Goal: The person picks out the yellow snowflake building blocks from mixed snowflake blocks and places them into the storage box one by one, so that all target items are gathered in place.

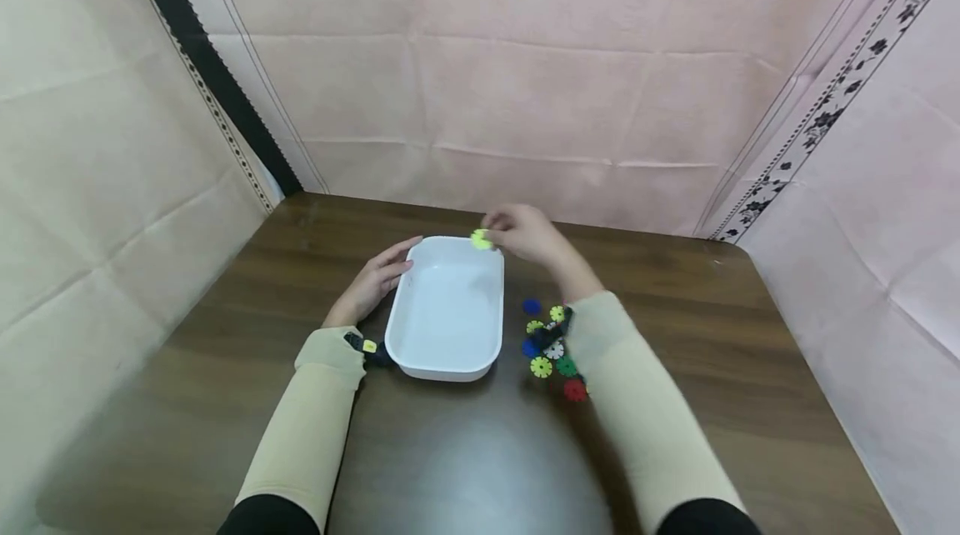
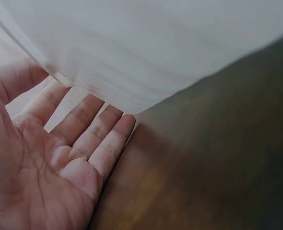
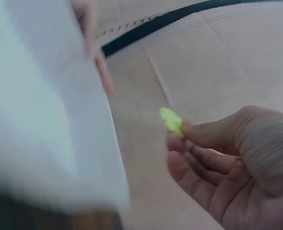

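A white rectangular plastic tub (image 1: 446, 310) stands on the wooden table. My left hand (image 1: 380, 275) lies along its far left side, the fingers fairly straight at the rim; in the left wrist view the fingers (image 2: 91, 127) reach up to the tub's outer wall (image 2: 146, 52). Over the far right corner of the tub, my right hand (image 1: 521, 232) pinches a yellow-green notched disc (image 1: 481, 240) between thumb and fingertips. The right wrist view shows the same disc (image 3: 171, 121) beside the tub's wall (image 3: 84, 115).
Right of the tub lies a loose cluster of notched discs: blue (image 1: 532, 307), yellow (image 1: 541, 367), white (image 1: 555, 350), green (image 1: 566, 366) and red (image 1: 575, 390). The right forearm partly covers them. Pale cloth walls (image 1: 525, 102) stand behind the table and on both sides.
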Demonstrator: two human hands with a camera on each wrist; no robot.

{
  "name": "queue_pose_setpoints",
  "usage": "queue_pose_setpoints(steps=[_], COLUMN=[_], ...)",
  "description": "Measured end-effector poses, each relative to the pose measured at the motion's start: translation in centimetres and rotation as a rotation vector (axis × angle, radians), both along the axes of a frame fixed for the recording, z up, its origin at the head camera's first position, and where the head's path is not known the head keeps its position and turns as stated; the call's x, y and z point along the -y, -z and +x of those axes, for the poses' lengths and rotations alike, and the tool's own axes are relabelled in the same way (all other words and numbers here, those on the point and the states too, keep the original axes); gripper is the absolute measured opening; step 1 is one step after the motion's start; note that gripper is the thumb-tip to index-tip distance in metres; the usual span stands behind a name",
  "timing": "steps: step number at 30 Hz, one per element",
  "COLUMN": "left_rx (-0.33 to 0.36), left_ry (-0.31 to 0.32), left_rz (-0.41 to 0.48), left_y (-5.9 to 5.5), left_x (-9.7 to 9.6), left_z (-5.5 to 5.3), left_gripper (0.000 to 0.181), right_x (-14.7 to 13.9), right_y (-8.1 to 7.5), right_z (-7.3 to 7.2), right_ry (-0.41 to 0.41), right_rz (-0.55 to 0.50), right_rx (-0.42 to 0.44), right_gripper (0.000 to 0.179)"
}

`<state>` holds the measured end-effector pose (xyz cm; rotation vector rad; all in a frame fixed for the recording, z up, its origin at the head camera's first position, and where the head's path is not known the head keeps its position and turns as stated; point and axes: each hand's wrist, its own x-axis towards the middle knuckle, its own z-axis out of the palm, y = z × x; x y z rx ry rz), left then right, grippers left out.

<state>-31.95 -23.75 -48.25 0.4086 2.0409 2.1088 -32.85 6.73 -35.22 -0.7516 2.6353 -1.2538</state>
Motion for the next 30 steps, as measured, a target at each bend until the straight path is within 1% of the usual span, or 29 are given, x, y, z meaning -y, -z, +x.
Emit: queue_pose_setpoints(steps=[1, 3, 4, 6, 8, 10, 11, 13, 16, 19, 22, 25, 27, 30], left_rx=[-0.002, -0.011, -0.011, -0.006, 0.008, 0.028, 0.034, 0.033, 0.018, 0.010, 0.012, 0.007, -0.003, -0.010], left_ry=[0.001, 0.010, 0.016, 0.031, 0.046, 0.049, 0.043, 0.025, 0.006, 0.005, -0.003, -0.012, -0.005, 0.016], left_rz=[-0.001, -0.003, -0.002, 0.005, -0.002, -0.008, -0.009, -0.014, -0.021, -0.035, -0.027, -0.007, 0.002, 0.008], left_y=[0.0, 0.1, 0.2, 0.6, 1.0, 1.4, 1.5, 1.4, 0.9, 0.4, 0.1, 0.0, 0.0, -0.1], left_x=[0.0, -0.1, -0.4, -1.0, -1.6, -2.0, -2.1, -2.0, -1.5, -0.8, -0.2, 0.3, 0.5, 0.5], left_z=[-0.2, -0.5, -0.6, -0.6, -0.4, -0.2, 0.0, 0.2, 0.3, 0.2, 0.1, 0.1, 0.1, 0.1], left_gripper=[0.051, 0.051, 0.051, 0.051, 0.051, 0.050, 0.050, 0.049, 0.049, 0.051, 0.051, 0.051, 0.051, 0.051], right_x=[1.6, 4.2, 5.2, 6.3, 6.7, 6.6, 6.5, 6.5, 6.9, 7.6, 8.3, 8.8, 8.8, 7.9], right_y=[0.3, 1.5, 2.4, 4.7, 6.9, 8.6, 9.1, 9.6, 9.5, 9.1, 8.4, 7.0, 5.7, 3.6], right_z=[-0.6, -1.5, -1.8, -1.9, -1.7, -1.3, -1.1, -0.9, -1.0, -1.2, -1.1, -0.6, 0.0, 1.2], right_ry=[-0.013, -0.024, -0.021, 0.005, 0.036, 0.063, 0.075, 0.094, 0.084, 0.073, 0.066, 0.040, 0.017, -0.007], right_rz=[-0.027, -0.051, -0.049, -0.010, 0.060, 0.113, 0.127, 0.132, 0.128, 0.158, 0.169, 0.133, 0.102, 0.040], right_rx=[0.048, 0.111, 0.139, 0.184, 0.201, 0.200, 0.187, 0.142, 0.089, 0.064, 0.040, -0.006, -0.048, -0.095], right_gripper=[0.016, 0.014, 0.014, 0.014, 0.015, 0.014, 0.014, 0.013, 0.013, 0.014, 0.017, 0.022, 0.026, 0.029])
